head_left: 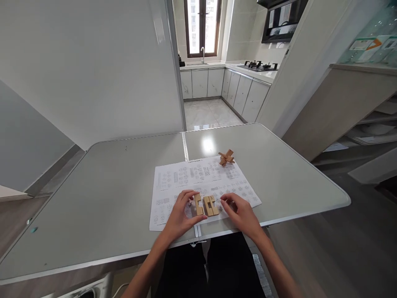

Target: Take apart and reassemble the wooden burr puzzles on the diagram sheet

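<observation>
On a printed sheet of diagrams (pixel 175 186) lie notched wooden puzzle pieces near the table's front edge. My left hand (pixel 182 211) spans the left wooden piece (pixel 198 205), fingertips at its far end and thumb at its near end. Just right of it, separated by a narrow gap, sits a group of pieces (pixel 211 206) placed against each other. Beside that group is my right hand (pixel 238 211), its fingers curved and slightly apart, holding nothing. An assembled cross-shaped wooden burr puzzle (pixel 226 158) stands at the sheet's far right corner.
The grey folding table (pixel 108 198) has a metal rim and a centre seam. A white wall (pixel 93 62) rises behind its left half. Beyond the doorway are kitchen cabinets (pixel 200 82). At right stands a shelf (pixel 350 95) with plastic bottles (pixel 372 45). Small bits (pixel 34 229) lie at the left edge.
</observation>
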Demonstrator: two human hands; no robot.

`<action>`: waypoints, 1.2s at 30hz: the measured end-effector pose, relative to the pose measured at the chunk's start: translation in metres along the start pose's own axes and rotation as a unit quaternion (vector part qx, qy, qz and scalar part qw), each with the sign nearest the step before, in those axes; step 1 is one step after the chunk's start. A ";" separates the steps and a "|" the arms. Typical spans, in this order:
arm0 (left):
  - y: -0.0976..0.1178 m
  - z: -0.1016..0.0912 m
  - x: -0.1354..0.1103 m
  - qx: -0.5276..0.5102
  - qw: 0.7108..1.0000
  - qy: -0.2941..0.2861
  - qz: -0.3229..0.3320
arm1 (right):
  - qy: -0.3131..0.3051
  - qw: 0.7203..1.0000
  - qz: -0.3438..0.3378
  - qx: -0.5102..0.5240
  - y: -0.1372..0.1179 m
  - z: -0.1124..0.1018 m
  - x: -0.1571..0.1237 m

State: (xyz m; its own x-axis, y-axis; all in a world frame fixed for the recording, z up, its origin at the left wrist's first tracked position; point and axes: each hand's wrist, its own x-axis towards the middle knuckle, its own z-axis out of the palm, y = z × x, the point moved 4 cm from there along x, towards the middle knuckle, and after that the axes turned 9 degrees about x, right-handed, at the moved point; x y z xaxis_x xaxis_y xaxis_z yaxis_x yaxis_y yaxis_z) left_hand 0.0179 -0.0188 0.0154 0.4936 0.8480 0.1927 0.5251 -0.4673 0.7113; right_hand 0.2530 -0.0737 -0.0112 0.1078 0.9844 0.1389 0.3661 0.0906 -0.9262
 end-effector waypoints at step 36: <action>-0.007 -0.003 -0.047 -0.265 0.954 -0.015 -0.142 | -0.077 0.994 -0.049 0.061 -0.064 0.040 -0.045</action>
State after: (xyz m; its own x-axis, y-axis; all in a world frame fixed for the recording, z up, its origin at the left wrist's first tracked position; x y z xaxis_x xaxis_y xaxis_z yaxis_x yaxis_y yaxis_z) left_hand -0.0109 -0.0544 0.0031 0.4074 0.9104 -0.0714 0.2200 -0.0219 0.9753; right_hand 0.1879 -0.1178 0.0275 -0.0697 0.9806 0.1830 0.2519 0.1948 -0.9479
